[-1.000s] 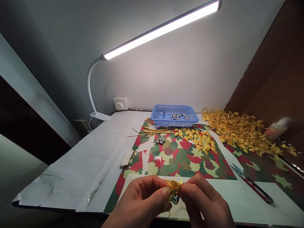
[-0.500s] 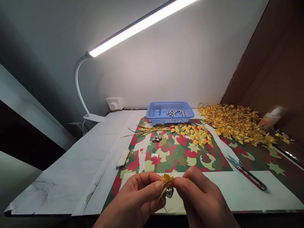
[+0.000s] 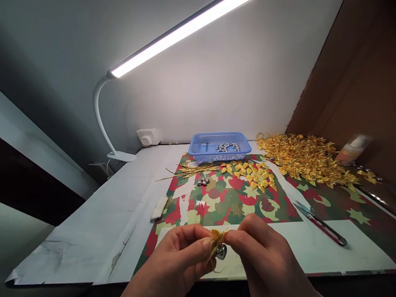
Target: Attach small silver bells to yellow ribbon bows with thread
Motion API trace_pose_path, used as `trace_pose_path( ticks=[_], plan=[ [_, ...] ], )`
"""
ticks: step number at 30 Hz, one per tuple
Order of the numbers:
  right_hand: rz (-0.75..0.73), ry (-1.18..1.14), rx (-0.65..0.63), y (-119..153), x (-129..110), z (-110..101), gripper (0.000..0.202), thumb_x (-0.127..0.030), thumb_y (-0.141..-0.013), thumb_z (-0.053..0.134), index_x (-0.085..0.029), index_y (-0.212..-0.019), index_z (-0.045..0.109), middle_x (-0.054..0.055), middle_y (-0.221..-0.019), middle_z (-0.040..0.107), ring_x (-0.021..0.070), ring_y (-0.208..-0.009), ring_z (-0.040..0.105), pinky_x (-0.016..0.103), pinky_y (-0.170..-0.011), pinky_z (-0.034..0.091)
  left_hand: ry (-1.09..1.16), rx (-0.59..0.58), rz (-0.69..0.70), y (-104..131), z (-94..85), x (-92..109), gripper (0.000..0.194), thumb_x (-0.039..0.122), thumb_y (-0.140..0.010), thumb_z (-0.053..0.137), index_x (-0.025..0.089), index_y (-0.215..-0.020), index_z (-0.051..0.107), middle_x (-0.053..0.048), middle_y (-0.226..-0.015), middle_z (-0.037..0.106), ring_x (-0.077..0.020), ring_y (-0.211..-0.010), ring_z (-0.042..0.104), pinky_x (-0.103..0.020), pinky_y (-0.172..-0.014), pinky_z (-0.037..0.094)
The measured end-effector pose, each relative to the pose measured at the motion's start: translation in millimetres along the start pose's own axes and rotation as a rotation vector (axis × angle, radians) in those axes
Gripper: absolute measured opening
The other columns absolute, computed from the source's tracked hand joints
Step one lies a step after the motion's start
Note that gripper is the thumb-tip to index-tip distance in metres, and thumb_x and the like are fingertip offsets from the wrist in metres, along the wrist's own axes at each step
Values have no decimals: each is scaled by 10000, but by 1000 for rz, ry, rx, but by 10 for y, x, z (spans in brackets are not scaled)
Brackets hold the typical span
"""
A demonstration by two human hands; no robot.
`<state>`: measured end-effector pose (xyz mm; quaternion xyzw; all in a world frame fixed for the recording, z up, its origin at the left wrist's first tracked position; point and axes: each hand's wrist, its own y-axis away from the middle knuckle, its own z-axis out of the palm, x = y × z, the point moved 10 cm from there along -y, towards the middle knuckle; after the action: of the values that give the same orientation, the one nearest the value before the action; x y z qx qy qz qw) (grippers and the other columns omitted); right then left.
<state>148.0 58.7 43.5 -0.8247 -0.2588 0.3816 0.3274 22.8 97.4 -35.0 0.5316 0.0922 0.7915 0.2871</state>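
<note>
Head view: bow [image 3: 217, 236] stays pinched by both hands.

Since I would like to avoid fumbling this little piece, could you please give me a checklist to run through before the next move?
1. Gold bow pinched by both the left hand and the right hand: ok.
2. Silver bell hanging under the bow, not dropped: ok.
3. Bell firmly tied on: cannot tell.
4. Spare bells in the blue basket within view: ok.
5. Scissors lying on the mat, apart from both hands: ok.
6. Loose bows on the mat ahead: ok.
</note>
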Motion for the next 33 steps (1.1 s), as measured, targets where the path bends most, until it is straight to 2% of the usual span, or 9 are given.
trace_pose_path(
  ticks=[7, 15, 19, 23, 27, 31, 33],
  plan=[
    [-66, -35, 11, -3, -27, 9, 199, -162, -926, 449, -174, -870, 640, 1, -678, 423, 158, -613, 447, 261, -517, 349, -39, -27, -23, 15, 43, 15, 147, 212, -729, 844, 118, -677, 743, -32, -683, 678, -111, -635, 550, -200, -611, 491],
    [-32, -35, 16, 13, 3, 35, 189, -60, -901, 473, -194, -855, 597, -4, -675, 472, 131, -578, 458, 228, -495, 380, -113, 16, -15, 37, 29, 14, 167, 268, -707, 847, 144, -673, 741, -17, -667, 653, -133, -664, 525, -228, -650, 477],
    [93, -176, 0, 35, 114, 69, 147, -101, -932, 476, -235, -944, 534, -30, -695, 536, 112, -551, 498, 208, -505, 421, -244, 69, 95, 57, 41, 103, 175, 320, -738, 814, 158, -699, 759, -15, -664, 661, -157, -684, 534, -257, -692, 474],
    [230, -248, 2, 121, 229, 92, 112, -155, -951, 487, -259, -963, 529, -45, -730, 590, 105, -587, 555, 189, -571, 477, -297, 69, 167, 84, 106, 168, 171, 335, -737, 810, 177, -688, 768, -6, -676, 676, -162, -689, 546, -251, -688, 461],
    [407, -277, 15, 237, 352, 120, 57, -297, -996, 482, -297, -997, 539, -58, -793, 669, 107, -666, 648, 172, -639, 521, -343, 80, 263, 124, 122, 269, 143, 332, -754, 797, 195, -721, 775, -5, -685, 695, -171, -697, 571, -258, -693, 471],
    [500, -298, 72, 270, 376, 84, 234, -534, -976, 482, -337, -1098, 507, -69, -810, 706, 103, -724, 698, 156, -684, 540, -414, 67, 305, 152, 148, 311, 136, 320, -792, 762, 200, -729, 768, -38, -773, 739, -221, -780, 642, -303, -768, 512],
    [524, -271, 92, 264, 371, 67, 314, -598, -943, 499, -330, -1107, 501, -58, -802, 713, 115, -725, 705, 166, -658, 538, -427, 52, 326, 165, 172, 319, 138, 315, -804, 747, 201, -729, 764, -49, -800, 747, -246, -816, 665, -323, -794, 528]
  ],
)
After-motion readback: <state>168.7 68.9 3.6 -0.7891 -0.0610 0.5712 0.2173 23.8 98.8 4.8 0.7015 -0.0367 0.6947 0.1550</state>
